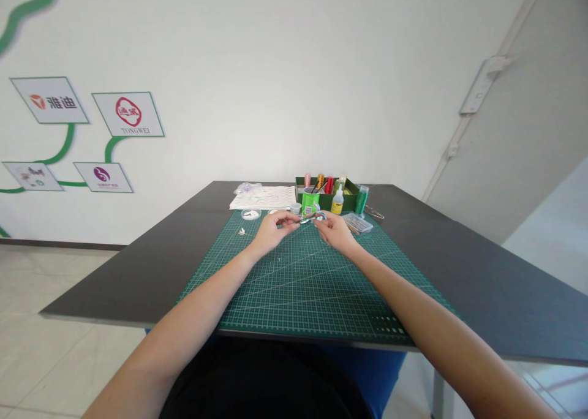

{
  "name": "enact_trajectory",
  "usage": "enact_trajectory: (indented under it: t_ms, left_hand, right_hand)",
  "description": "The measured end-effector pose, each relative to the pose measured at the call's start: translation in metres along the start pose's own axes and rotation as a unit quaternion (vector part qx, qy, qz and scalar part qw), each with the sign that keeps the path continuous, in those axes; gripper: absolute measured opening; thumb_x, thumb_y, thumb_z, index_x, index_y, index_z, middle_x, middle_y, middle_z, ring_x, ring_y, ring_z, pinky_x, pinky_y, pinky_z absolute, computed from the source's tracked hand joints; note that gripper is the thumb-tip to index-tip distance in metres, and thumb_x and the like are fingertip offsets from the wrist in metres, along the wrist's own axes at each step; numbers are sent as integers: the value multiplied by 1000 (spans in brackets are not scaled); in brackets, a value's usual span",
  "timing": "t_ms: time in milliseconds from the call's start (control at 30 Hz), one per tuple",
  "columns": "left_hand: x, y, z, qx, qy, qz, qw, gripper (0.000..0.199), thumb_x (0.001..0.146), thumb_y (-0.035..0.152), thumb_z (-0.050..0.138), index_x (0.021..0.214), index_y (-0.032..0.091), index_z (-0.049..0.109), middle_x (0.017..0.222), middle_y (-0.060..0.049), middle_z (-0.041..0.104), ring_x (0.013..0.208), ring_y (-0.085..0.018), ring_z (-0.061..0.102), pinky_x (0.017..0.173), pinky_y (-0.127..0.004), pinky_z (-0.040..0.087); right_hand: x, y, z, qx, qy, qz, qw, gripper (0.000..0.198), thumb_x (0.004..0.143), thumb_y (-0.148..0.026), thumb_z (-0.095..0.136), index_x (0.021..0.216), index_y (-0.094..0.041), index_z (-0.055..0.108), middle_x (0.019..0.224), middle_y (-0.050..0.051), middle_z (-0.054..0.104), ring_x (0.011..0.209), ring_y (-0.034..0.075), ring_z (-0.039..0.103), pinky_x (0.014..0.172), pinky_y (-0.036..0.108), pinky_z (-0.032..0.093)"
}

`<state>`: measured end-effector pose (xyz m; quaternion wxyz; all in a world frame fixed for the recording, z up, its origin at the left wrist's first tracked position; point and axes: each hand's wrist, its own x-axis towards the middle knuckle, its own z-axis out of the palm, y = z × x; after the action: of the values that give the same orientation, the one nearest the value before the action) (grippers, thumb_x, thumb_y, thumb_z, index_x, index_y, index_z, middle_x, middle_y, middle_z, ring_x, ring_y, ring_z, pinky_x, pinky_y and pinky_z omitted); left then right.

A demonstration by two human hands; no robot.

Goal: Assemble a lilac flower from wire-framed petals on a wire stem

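Note:
My left hand (pixel 277 228) is closed in a pinch above the green cutting mat (pixel 294 284). Its fingertips meet the left end of something thin, too small to make out. My right hand (pixel 335 229) is closed around a small shiny tool with a rounded, silvery loop (pixel 321 215), perhaps small scissors; its narrow part points toward my left fingers. Directly behind my hands stands a bright green can (pixel 310 201) with dark-handled tools in it. A small white flower-like piece (pixel 242 231) lies on the mat, left of my left hand.
A dark green box (pixel 351 200) holds several coloured thread spools. Near it are a glue bottle (pixel 337 200), a green tube (pixel 362 200), a clear case (pixel 358 223) and pliers (pixel 374 212). White sheets (pixel 261 197) and a clear round dish (pixel 250 214) lie at the back left.

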<state>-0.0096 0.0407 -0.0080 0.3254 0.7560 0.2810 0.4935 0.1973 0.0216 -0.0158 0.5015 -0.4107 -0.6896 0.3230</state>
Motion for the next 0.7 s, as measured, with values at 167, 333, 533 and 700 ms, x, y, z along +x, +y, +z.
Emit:
enact_trajectory:
  t_ms: [167,333,533,700]
  left_hand:
    - [-1,3,0,14,-4,16,1000,17,77,26,72,90,15,74,80,-3,67,65,-12,53,65,-25,44]
    - [0,-1,0,25,21,15,999,19,78,28,72,93,16,74,82,-4,66,69,-13,54,67,-25,44]
    - [0,-6,-2,69,55,23,996,17,81,27,70,95,19,75,83,-4,67,72,-14,56,70,-27,45]
    - [0,-7,-4,91,79,20,993,17,82,26,69,96,19,75,82,-4,67,71,-14,56,71,-27,45]
  right_hand:
    - [0,-2,1,-4,-12,8,1000,38,86,-41,55,104,-10,64,38,-10,37,32,8,33,35,20,26]
    - [-3,-5,3,-30,-49,20,998,35,87,-37,52,106,-12,66,38,-10,38,32,8,34,36,19,28]
    - [-6,-8,5,-57,-72,25,996,34,88,-32,50,109,-12,67,39,-9,40,33,9,37,37,20,32]
    - [-8,-13,6,-68,-98,21,993,34,90,-31,49,112,-13,66,39,-9,38,34,9,37,38,20,32]
